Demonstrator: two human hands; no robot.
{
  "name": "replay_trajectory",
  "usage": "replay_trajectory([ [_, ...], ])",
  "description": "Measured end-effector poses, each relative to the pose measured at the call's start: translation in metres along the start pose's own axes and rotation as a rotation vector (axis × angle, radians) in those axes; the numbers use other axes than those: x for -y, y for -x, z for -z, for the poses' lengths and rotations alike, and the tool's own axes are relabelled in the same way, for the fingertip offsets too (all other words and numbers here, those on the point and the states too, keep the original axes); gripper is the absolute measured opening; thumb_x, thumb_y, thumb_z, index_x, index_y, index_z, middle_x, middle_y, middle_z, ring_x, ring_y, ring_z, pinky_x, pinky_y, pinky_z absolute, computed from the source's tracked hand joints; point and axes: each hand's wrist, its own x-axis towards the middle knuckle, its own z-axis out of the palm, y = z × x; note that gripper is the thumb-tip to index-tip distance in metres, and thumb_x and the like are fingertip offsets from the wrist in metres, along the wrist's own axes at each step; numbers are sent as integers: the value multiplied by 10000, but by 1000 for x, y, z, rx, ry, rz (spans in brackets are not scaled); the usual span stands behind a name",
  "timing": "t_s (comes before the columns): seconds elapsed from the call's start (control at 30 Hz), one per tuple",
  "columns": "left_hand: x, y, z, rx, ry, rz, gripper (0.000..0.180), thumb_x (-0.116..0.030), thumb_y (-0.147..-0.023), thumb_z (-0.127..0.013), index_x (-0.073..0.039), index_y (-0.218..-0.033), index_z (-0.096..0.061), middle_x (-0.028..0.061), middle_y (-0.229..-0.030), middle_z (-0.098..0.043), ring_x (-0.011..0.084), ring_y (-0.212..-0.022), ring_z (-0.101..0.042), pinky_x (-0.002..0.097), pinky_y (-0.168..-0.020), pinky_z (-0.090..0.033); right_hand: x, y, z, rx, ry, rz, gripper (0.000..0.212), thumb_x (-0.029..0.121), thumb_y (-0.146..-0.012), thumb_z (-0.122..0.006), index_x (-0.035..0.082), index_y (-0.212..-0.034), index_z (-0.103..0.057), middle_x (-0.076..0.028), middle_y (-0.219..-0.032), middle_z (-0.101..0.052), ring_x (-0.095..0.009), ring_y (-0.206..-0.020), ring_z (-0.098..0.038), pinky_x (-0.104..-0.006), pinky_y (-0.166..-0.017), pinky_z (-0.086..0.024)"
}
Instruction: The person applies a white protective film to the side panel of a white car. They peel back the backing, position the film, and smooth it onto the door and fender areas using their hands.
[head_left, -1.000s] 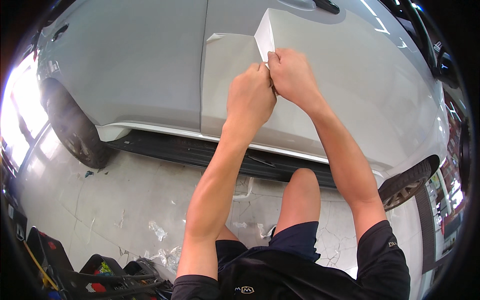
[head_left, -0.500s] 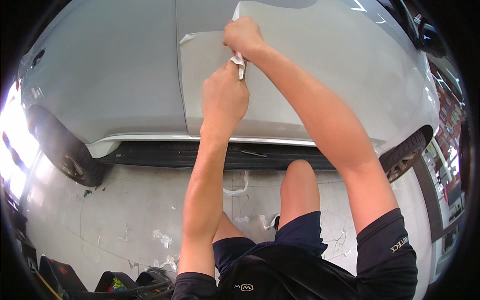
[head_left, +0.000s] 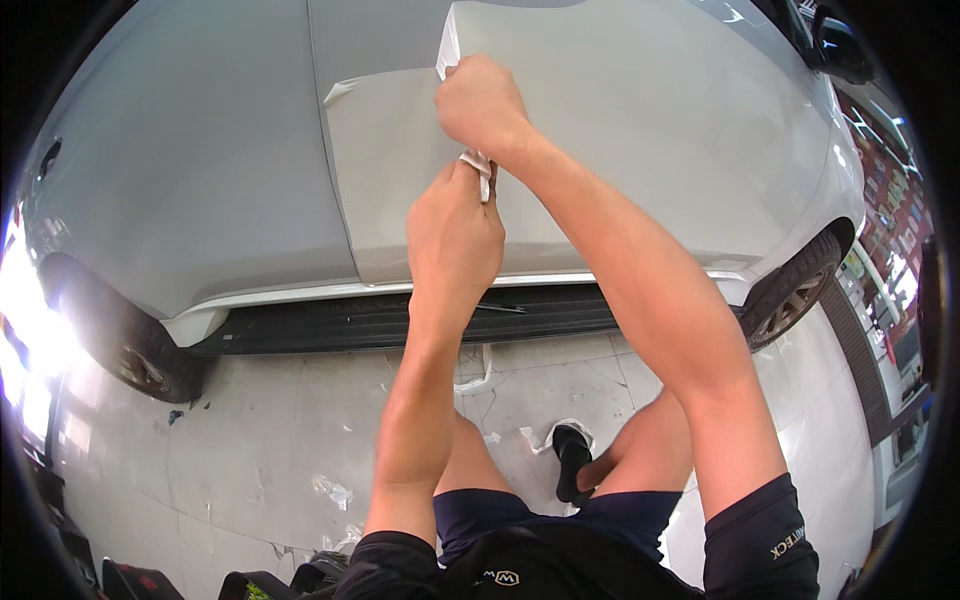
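Note:
A silver car's side door (head_left: 620, 130) fills the upper part of the head view. A pale film sheet (head_left: 400, 170) covers the door panel, with a loose corner at its upper left. My right hand (head_left: 482, 105) is closed on a white backing strip (head_left: 478, 165) peeled off the sheet, with the folded white edge rising above it. My left hand (head_left: 452, 232) pinches the lower end of the same strip, just below the right hand. Both forearms reach up from the lower edge.
A black side step (head_left: 400, 315) runs under the door. Tyres show at left (head_left: 130, 360) and right (head_left: 790, 295). Scraps of white film (head_left: 335, 490) lie on the pale tiled floor. My knees and a black-socked foot (head_left: 572, 460) are below. Dark bags sit at lower left.
The view has moved closer to the door. My right hand has pulled upward along the sheet, and the white strip between the two hands has lengthened.

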Motion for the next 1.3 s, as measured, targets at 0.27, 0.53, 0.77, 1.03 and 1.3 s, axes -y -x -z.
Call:
replay_trajectory([
  [0.27,1,22,-5,50,-9,-24,118,17,-880,-517,26,-979,-580,202,-869,-619,423,-743,-581,489,-641,-441,2,35,11,-27,-198,-80,140,19,-813,-524,-66,-732,-600,-241,-691,-641,-379,-644,-652,-454,-581,-508],
  [0.53,-14,44,-5,56,56,-7,138,-14,-923,-516,4,-1038,-590,192,-882,-619,414,-761,-576,473,-651,-442,-6,57,15,-110,-179,-63,67,-32,-740,-559,-63,-726,-616,-256,-695,-646,-408,-678,-670,-458,-590,-527],
  [0.77,-31,55,-15,27,68,30,125,-76,-986,-513,-10,-1051,-596,189,-864,-619,413,-761,-548,457,-670,-438,-10,71,28,-32,-145,-73,257,119,-930,-466,-56,-810,-609,-195,-674,-635,-322,-614,-632,-426,-568,-488],
  [1.03,-30,71,-37,-19,-22,-41,196,6,-864,-564,-14,-1056,-598,153,-909,-640,381,-755,-611,445,-630,-478,-37,83,35,41,-270,23,351,192,-1027,-389,-45,-876,-600,-135,-677,-631,-263,-552,-583,-422,-562,-463],
  [1.3,-79,65,-59,-19,-135,16,175,22,-857,-555,-4,-1023,-603,181,-895,-628,419,-764,-599,445,-630,-476,-73,75,48,59,-368,172,339,186,-1030,-417,-52,-851,-580,-191,-612,-591,-355,-555,-590,-469,-573,-458],
])
